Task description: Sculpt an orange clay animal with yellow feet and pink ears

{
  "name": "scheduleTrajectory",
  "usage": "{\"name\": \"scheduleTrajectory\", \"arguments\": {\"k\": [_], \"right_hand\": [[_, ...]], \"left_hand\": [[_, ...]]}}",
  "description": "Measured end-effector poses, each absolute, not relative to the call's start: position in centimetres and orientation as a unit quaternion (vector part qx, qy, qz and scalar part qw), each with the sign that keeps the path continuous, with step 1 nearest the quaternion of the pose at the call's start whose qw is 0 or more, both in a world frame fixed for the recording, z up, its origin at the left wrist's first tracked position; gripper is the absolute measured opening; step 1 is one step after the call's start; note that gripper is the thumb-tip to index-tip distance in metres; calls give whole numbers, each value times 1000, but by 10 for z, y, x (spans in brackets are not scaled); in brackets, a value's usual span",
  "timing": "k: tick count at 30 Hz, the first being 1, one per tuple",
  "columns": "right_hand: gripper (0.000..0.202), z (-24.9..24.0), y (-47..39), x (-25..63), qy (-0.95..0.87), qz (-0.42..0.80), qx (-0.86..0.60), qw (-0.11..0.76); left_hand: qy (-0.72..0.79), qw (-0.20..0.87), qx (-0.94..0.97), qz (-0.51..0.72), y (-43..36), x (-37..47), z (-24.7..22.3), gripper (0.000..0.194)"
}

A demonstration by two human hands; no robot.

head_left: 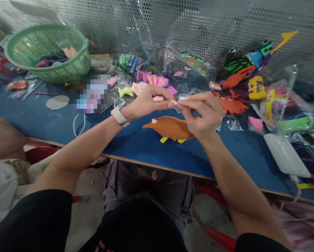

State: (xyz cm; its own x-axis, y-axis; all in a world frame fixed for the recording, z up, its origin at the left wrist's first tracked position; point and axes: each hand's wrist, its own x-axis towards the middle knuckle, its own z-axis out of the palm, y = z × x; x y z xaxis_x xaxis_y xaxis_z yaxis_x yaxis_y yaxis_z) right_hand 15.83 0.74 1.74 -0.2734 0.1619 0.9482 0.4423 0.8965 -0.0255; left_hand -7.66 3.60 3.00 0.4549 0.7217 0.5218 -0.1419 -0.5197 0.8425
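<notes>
My left hand and my right hand meet above the blue table. Between their fingertips is a small pale piece of clay, pinched from both sides. A larger pale pink lump shows inside the curl of my left hand. Just below lies a brown clay figure with a pointed left end, yellow feet and a small pink bit on top. My right hand covers its right end.
A green basket stands at the back left. Colourful clay pieces and plastic bags line the back. An orange clay crab and a white power bank lie to the right. A person's knee is at the left edge.
</notes>
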Motion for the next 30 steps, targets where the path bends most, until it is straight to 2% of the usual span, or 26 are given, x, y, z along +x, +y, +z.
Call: {"name": "scheduleTrajectory", "arguments": {"k": [7, 30], "right_hand": [[9, 17, 4, 156, -787, -129, -202, 569], [17, 11, 8, 161, -807, -131, -208, 537]], "left_hand": [[193, 453, 731, 473, 33, -76, 33, 63], [179, 456, 734, 470, 36, -77, 26, 61]]}}
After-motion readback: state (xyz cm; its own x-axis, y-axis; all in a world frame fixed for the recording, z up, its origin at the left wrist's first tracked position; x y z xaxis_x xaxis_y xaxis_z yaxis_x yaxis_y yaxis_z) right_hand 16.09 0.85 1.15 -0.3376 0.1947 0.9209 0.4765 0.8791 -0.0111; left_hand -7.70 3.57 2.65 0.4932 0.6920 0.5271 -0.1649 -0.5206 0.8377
